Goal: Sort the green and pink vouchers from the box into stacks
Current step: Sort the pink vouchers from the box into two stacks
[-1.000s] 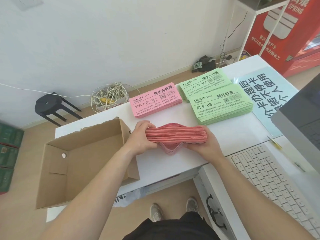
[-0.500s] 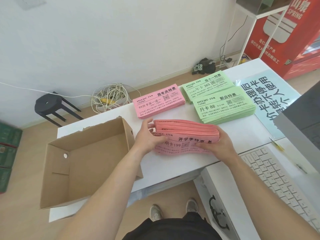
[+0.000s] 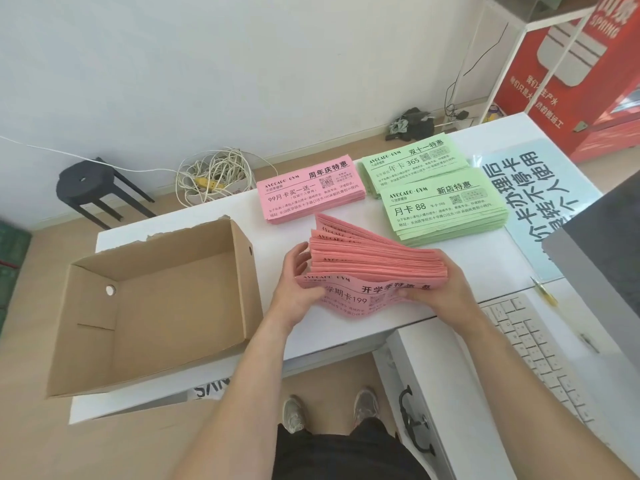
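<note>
Pink paper voucher bundle [image 3: 374,263]: fanned, edges uneven.
Grip: left hand [image 3: 298,284] and right hand [image 3: 441,289] clamped on its ends.
Advice: tap edges square before stacking.

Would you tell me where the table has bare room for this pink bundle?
Bare table lies beneath the held bundle, bordered by the box, the pink stack and the near green stack. A narrower strip runs before the keyboard. Back right is crowded.

Bright, even daylight here; the white table [image 3: 467,259] nearly glares, shadows lie soft inside the box [image 3: 166,306]. Wide-angle bending curves the wall [image 3: 207,64] at the edges. Print on the pink vouchers [image 3: 374,261] reads slightly soft.
</note>
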`<state>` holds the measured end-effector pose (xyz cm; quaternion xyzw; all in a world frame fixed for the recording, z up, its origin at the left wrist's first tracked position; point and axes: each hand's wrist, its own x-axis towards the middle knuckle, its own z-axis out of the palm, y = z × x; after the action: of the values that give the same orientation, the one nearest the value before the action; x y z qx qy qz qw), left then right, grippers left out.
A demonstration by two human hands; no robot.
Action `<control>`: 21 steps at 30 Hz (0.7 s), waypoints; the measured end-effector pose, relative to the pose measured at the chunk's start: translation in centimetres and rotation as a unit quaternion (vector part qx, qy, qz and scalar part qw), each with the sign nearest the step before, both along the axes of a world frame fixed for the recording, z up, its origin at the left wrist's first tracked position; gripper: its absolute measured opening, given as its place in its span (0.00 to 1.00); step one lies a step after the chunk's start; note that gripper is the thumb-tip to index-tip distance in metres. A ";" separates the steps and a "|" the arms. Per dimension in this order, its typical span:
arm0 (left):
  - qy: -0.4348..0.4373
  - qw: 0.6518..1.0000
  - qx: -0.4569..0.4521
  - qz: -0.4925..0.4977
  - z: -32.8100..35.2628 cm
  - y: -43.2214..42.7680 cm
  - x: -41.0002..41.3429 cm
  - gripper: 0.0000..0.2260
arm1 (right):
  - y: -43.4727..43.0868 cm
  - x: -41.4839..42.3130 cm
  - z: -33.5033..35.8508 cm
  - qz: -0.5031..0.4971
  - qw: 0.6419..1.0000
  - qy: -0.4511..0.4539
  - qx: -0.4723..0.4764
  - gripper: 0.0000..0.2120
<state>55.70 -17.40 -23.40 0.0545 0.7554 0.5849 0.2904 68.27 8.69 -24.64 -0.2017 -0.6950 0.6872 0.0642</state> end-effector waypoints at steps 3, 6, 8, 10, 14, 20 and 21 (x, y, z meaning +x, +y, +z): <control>0.001 1.000 0.009 -0.008 -0.4 0.1 0.3 0.48 | 0.1 0.6 -0.4 0.009 1.000 0.008 0.012 0.33; 0.022 0.999 0.006 -0.044 -1.3 0.6 0.1 0.51 | 0.2 0.8 -0.4 0.027 0.999 0.001 0.028 0.33; 0.036 0.997 0.000 -0.062 -1.8 0.8 0.0 0.53 | 0.4 0.9 -0.4 0.045 0.998 -0.008 0.030 0.32; 0.042 0.996 0.003 -0.074 -1.9 1.0 -0.2 0.55 | 0.8 1.0 -0.4 0.074 0.996 -0.022 0.035 0.31; 0.061 0.993 -0.001 -0.105 -1.8 0.7 -0.2 0.57 | 1.6 1.1 -0.4 0.122 0.991 -0.038 0.036 0.30; 0.052 0.990 -0.040 -0.124 -1.4 -0.1 0.0 0.65 | 2.4 1.1 -0.4 0.145 0.988 -0.037 0.032 0.31; 0.052 0.990 -0.047 -0.124 -1.4 -0.2 -0.1 0.66 | 2.5 1.1 -0.4 0.144 0.988 -0.036 0.032 0.31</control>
<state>55.63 -17.61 -24.79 0.1642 0.7838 0.5044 0.3228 69.41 11.16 -25.06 -0.1219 -0.7400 0.6593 -0.0542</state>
